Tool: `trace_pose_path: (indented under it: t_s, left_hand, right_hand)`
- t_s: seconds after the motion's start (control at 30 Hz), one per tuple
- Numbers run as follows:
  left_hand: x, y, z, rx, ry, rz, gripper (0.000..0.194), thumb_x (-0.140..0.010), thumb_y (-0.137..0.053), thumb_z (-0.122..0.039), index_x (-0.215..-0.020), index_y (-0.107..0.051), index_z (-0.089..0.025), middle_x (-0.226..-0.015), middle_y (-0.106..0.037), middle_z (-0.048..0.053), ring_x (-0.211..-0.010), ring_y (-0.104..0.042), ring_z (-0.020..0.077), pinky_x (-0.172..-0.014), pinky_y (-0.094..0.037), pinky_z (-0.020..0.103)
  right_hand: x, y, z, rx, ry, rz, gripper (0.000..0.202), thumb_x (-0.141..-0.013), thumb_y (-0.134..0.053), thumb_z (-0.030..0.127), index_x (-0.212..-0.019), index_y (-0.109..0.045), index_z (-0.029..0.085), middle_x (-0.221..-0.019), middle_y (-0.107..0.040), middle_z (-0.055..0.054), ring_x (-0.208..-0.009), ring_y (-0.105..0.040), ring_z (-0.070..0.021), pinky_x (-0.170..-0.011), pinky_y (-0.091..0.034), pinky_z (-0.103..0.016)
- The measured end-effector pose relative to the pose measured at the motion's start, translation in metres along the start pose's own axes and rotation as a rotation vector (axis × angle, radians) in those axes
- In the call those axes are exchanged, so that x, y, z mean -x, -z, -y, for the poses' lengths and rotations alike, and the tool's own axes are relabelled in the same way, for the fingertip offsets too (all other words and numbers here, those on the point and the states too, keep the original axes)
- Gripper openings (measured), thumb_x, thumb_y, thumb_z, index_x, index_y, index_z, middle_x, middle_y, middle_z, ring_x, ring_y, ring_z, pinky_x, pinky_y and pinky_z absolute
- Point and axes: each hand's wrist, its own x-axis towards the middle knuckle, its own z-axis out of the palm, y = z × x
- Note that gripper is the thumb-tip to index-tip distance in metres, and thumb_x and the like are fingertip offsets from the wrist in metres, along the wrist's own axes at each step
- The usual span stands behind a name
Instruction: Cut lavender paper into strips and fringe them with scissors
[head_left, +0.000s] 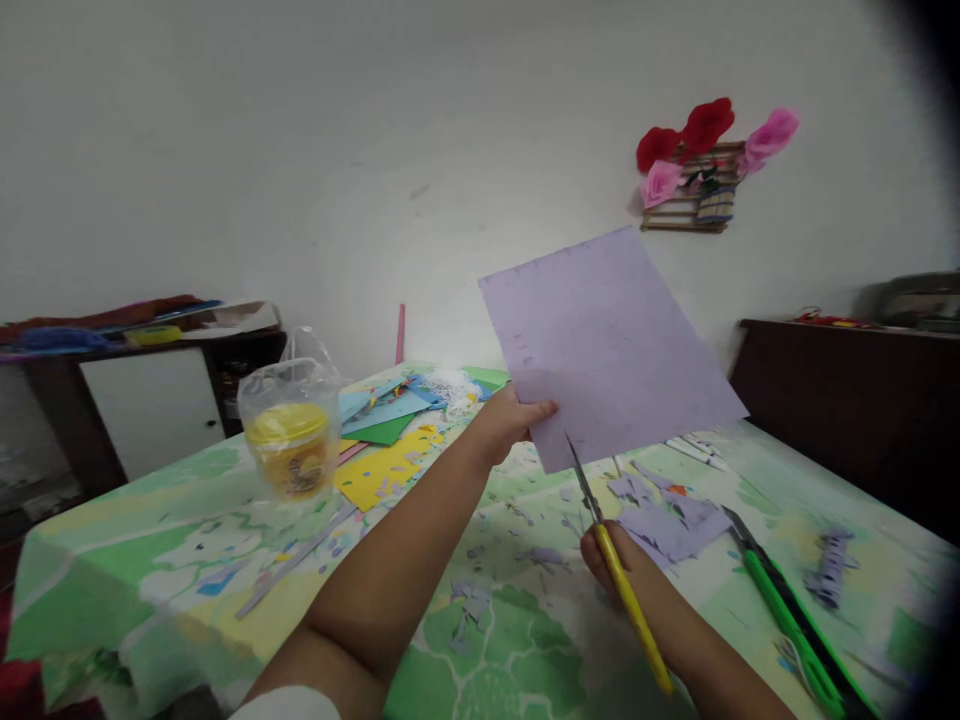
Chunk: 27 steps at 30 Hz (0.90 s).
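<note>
My left hand (510, 422) grips the left lower edge of a large purple sheet (611, 350), thumb on its face, and the sheet is raised above the table. Small marks run along its top and left edges. My right hand (611, 565) is closed on a slim yellow-handled tool (634, 610) with a narrow metal tip, which looks like scissors or a craft knife. Its point overlaps the sheet's lower part; whether it touches is unclear. Purple scraps (675, 520) lie on the table below the sheet.
On the patterned tablecloth (517, 650) are a bagged yellow-lidded tub (289, 450), a yellow sheet (390, 465), a green sheet (386, 430), a green-handled cutter (787, 610) and a rolled purple piece (831, 568). Dark cabinets flank the table; paper flowers (707, 125) hang on the wall.
</note>
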Motion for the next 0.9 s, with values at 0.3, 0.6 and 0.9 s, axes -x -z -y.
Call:
trace_pose_path:
  t_s: [0.3, 0.6, 0.9]
  left_hand:
    - [-0.003, -0.003, 0.007, -0.176, -0.131, 0.059, 0.033, -0.08, -0.06, -0.044, -0.071, -0.054, -0.013, -0.053, -0.055, -0.001, -0.043, -0.051, 0.0086, -0.044, -0.041, 0.02]
    - [-0.004, 0.002, 0.009, -0.287, -0.202, 0.076, 0.04, -0.081, -0.055, -0.051, -0.063, -0.05, -0.015, -0.044, -0.047, -0.004, -0.036, -0.043, 0.0064, -0.037, -0.032, 0.019]
    - [-0.004, 0.007, 0.007, -0.341, -0.263, 0.134, 0.043, -0.081, -0.051, -0.056, -0.063, -0.048, -0.017, -0.045, -0.046, -0.004, -0.038, -0.043, 0.007, -0.039, -0.034, 0.02]
  right_hand:
    - [-0.002, -0.006, -0.01, 0.011, 0.022, -0.028, 0.039, -0.078, -0.035, 0.063, -0.073, -0.044, 0.026, -0.064, -0.053, 0.001, -0.061, -0.051, -0.0191, -0.057, -0.041, -0.034]
    - [0.002, -0.002, -0.002, 0.038, 0.023, -0.014, 0.039, -0.075, -0.039, 0.065, -0.069, -0.043, 0.026, -0.064, -0.055, 0.0, -0.063, -0.053, -0.0207, -0.059, -0.042, -0.035]
    - [0.002, -0.002, 0.001, 0.088, 0.004, -0.028, 0.036, -0.075, -0.041, 0.06, -0.074, -0.048, 0.025, -0.066, -0.06, -0.003, -0.065, -0.057, -0.0237, -0.06, -0.044, -0.036]
